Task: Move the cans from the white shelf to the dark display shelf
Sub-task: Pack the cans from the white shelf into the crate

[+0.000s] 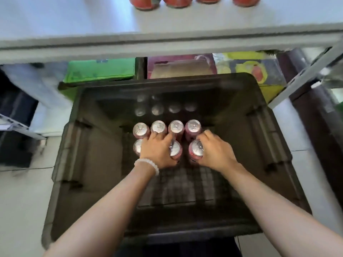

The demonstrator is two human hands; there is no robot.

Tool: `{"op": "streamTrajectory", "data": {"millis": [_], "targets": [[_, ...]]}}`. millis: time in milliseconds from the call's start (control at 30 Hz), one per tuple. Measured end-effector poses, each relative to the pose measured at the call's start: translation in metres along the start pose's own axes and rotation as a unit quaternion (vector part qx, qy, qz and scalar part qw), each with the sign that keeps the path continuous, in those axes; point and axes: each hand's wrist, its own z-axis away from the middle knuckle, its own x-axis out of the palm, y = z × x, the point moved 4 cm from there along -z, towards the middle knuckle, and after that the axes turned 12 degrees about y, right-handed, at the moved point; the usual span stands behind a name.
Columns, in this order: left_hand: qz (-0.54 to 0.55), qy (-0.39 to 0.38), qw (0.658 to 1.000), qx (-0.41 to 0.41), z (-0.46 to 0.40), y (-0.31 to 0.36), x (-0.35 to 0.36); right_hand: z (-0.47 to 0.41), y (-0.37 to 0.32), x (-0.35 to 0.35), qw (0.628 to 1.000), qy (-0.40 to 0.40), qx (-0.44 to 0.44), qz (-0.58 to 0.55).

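While the white shelf (55, 21) spans the far side, the dark display shelf (96, 164) is seen below it, with pink cans (175, 127) ranged at its middle. One near-row can (195, 152) is clasped by the right hand (216, 152), another (175, 150) by the left hand (157, 151), fingers wrapped round each. Neighbouring cans could be toppled if knuckles were dragged against them.

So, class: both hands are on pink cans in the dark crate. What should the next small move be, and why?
Probably let go and lift both hands clear. The left hand and right hand each grip an upright can in the near row, lined up behind the back row in the dark crate. More red cans wait on the white shelf.
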Motion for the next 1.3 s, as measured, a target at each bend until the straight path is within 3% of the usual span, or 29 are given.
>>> {"op": "streamTrajectory", "data": {"millis": [267, 500, 800, 900, 967, 1300], "targets": [[-0.013, -0.008, 1.000, 0.026, -0.033, 0.002, 0.073, -0.035, 0.025, 0.072, 0.999, -0.018, 0.032, -0.006], [-0.043, 0.072, 0.996, -0.005, -0.044, 0.000, 0.090, -0.039, 0.034, 0.084, 0.996, 0.030, 0.078, -0.033], [-0.064, -0.031, 0.997, 0.023, -0.040, 0.004, 0.066, -0.041, 0.024, 0.064, 0.996, -0.057, 0.057, -0.031], [-0.091, -0.065, 0.993, 0.029, -0.034, -0.002, 0.039, -0.041, 0.019, 0.036, 0.994, -0.100, 0.034, 0.005], [-0.107, -0.048, 0.993, 0.025, -0.032, -0.005, 0.006, -0.043, 0.011, 0.003, 0.996, -0.083, 0.020, 0.020], [-0.092, 0.162, 0.982, 0.025, -0.057, -0.001, -0.235, -0.078, -0.066, -0.248, 0.992, 0.118, -0.053, 0.011]]}}
